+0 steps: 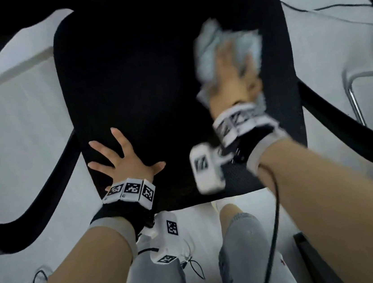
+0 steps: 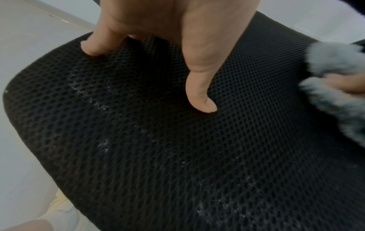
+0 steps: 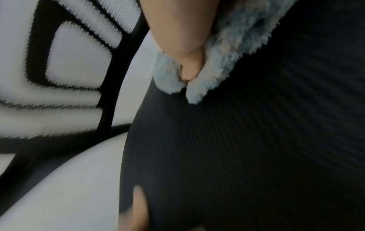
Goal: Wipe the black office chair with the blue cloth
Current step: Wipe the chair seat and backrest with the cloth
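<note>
The black office chair's mesh seat (image 1: 140, 76) fills the middle of the head view. My left hand (image 1: 122, 158) lies flat with spread fingers on the seat's near left corner; its fingertips (image 2: 205, 104) press into the mesh (image 2: 177, 156). My right hand (image 1: 231, 74) is on the seat's right side, blurred, pressing the fluffy blue cloth (image 1: 209, 51) onto the seat. In the right wrist view my thumb digs into the blue cloth (image 3: 223, 56) on the dark seat (image 3: 247, 148). The cloth (image 2: 335, 87) also shows at the right edge of the left wrist view.
Curved black armrests (image 1: 34, 195) (image 1: 342, 117) flank the seat. The mesh backrest (image 3: 75, 62) stands behind it. A chrome frame (image 1: 358, 96) stands on the pale floor at right, with a thin cable (image 1: 329, 8) beyond. My knees in grey trousers (image 1: 241, 252) are just below the seat's front edge.
</note>
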{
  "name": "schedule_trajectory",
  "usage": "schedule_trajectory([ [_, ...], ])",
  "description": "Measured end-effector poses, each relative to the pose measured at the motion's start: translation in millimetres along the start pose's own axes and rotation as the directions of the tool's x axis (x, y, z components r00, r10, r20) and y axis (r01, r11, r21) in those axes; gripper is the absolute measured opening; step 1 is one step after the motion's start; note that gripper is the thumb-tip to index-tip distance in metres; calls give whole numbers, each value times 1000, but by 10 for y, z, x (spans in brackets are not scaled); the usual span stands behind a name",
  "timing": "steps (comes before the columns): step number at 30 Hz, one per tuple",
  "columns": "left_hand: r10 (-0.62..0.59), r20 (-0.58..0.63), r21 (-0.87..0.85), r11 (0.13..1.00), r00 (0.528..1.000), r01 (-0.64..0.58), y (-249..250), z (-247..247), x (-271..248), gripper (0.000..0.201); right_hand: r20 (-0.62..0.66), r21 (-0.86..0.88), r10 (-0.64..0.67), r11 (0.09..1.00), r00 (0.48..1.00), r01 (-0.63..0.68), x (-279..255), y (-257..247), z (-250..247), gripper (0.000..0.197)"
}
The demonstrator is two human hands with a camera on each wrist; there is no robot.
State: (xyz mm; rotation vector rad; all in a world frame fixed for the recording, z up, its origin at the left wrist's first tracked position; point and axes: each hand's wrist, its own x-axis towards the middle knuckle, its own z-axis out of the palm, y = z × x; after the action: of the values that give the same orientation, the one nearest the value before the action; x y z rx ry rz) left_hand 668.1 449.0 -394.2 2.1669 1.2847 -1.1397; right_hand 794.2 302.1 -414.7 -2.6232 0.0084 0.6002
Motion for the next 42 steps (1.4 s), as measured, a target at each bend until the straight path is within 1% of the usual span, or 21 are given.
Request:
schedule_trajectory([
  [1,1,-1,1,1000,1000,-1,0,-4,-1,126,106,-8,-210,977,972,212,-189,-7,184,77],
  [3,10,-3,8,1000,1000,-10,-5,-6,-8,127,327,-62,-607,751,724,657,-542,86,379,80],
  [4,14,-6,11,1000,1000,-14,-8,-4,-14,128,434,-109,-673,620,599,777,-572,166,313,77],
  [5,18,-9,16,1000,1000,-18,-9,1,-16,128,481,-141,-679,565,555,813,-511,274,205,73],
  [6,18,-14,20,1000,1000,-18,-8,9,-13,128,490,-187,-615,618,618,764,-422,341,60,68],
  [8,7,-17,23,1000,1000,-7,-1,26,-1,128,319,-246,-312,884,895,397,-164,416,-230,63],
  [10,1,-22,23,1000,1000,-1,6,45,12,128,2,-162,7,987,1000,-7,67,433,-436,67],
  [13,1,-27,35,999,1000,-1,14,56,22,128,-136,-119,142,980,981,-158,-4,351,-336,73],
  [16,-7,-22,58,998,1000,9,13,28,15,129,15,-109,-302,947,953,302,-510,403,48,69],
  [19,-24,-9,72,997,1000,25,39,-11,-1,129,260,-202,-633,703,729,682,-587,759,98,60],
  [21,-39,-4,64,997,999,39,62,-14,-14,129,223,-205,-555,777,802,595,-299,940,-135,73],
  [23,-48,-8,43,998,999,48,79,11,-31,127,80,-221,-220,947,972,232,-89,977,-374,77],
  [25,-27,-33,31,999,999,28,130,46,-94,121,-154,-197,63,976,986,-94,-9,863,-411,68],
  [27,75,-12,61,995,997,-74,232,107,-192,111,-170,-93,205,970,964,-223,-127,618,-374,69],
  [29,229,88,88,968,969,-237,336,194,-267,109,119,-129,9,992,993,7,-402,538,-188,68],
  [32,326,183,110,931,927,-349,383,278,-266,112,353,-117,-534,789,768,603,-846,610,-58,63],
  [33,321,188,120,930,928,-346,388,271,-263,112,344,-130,-570,758,746,639,-808,687,-117,62],
  [36,273,164,162,940,948,-299,397,200,-303,110,216,-181,-125,969,968,166,-444,874,-376,68],
  [38,281,146,192,932,948,-306,418,188,-342,109,-20,-111,124,986,992,-125,-264,864,-539,70],
  [40,284,135,204,930,949,-307,420,193,-353,109,-116,-92,196,974,974,-207,-277,746,-531,69],
  [42,283,123,218,927,951,-304,416,201,-355,108,84,-133,66,990,994,-55,-479,616,-356,68],
])
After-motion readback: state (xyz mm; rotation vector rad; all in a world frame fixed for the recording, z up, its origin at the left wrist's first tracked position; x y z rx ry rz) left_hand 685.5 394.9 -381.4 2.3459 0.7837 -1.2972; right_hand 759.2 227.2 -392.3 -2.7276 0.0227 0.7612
